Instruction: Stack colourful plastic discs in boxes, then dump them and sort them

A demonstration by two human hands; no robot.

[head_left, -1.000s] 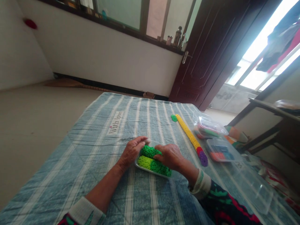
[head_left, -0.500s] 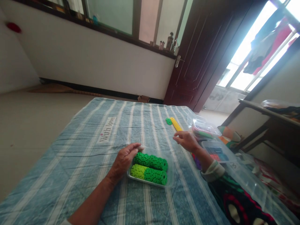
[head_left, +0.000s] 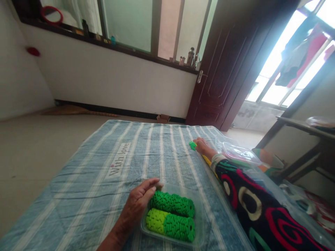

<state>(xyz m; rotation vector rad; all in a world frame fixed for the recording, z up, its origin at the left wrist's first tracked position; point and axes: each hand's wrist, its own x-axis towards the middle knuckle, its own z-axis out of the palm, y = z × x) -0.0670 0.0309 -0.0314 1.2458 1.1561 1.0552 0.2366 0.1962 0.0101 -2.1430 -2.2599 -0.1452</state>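
Right hand [head_left: 202, 144] moved forward; two rolls [head_left: 172, 203] sit boxed.

1. The left hand [head_left: 138, 198] is bare, as is the left forearm [head_left: 117, 230] down to the lower edge of the view.
2. The right hand [head_left: 202, 144] is bare to the wrist.
3. A pale, off-white cuff [head_left: 217, 159] with a thin darker stripe circles the right wrist.
4. The right sleeve [head_left: 235, 190] is long and dark, navy or near black.
5. Its bold pattern has green streaks beside the cuff, a cream spot [head_left: 226, 188] within a red loop, a cream ring [head_left: 242, 198] around a dark middle, and a large red spiral [head_left: 284, 228].
6. A green curve [head_left: 256, 240] shows lower on the sleeve.
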